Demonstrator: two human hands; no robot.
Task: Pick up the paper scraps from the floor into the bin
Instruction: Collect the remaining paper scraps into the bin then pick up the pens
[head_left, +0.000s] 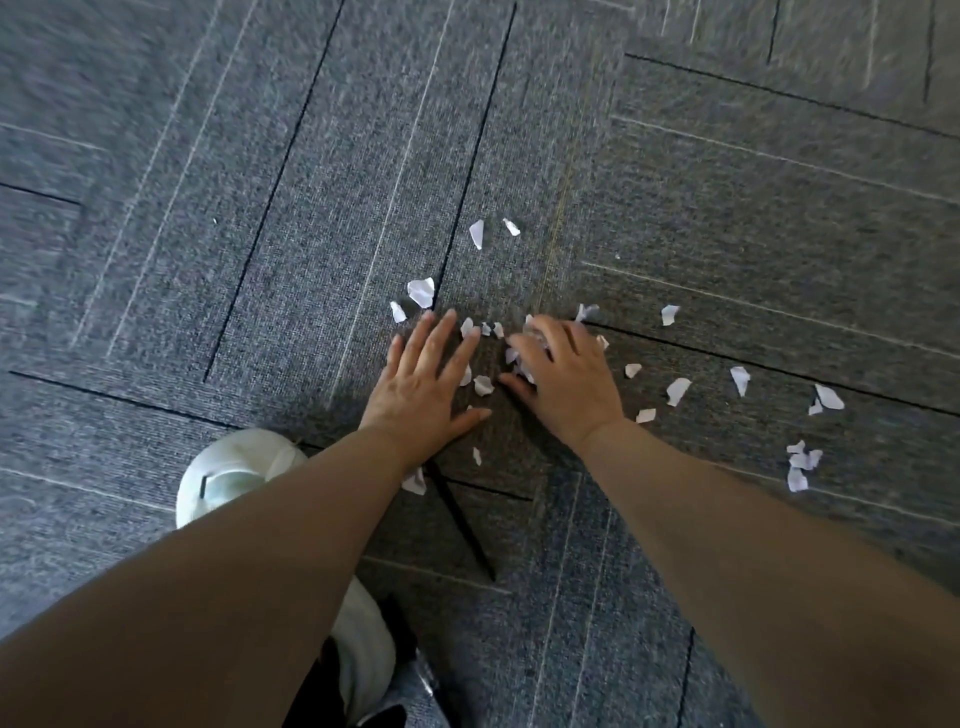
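Paper scraps (421, 292) scattered on grey carpet floor (260, 260) around both hands. Left grip (426, 384) flat on floor, fingers spread, holding nothing. Right grip (566, 384) fingers curled round a few scraps.

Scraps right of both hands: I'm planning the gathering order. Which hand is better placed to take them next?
Right. The right hand lies nearest those scraps, though its fingers curl over some; the left hand lies flat farther away.
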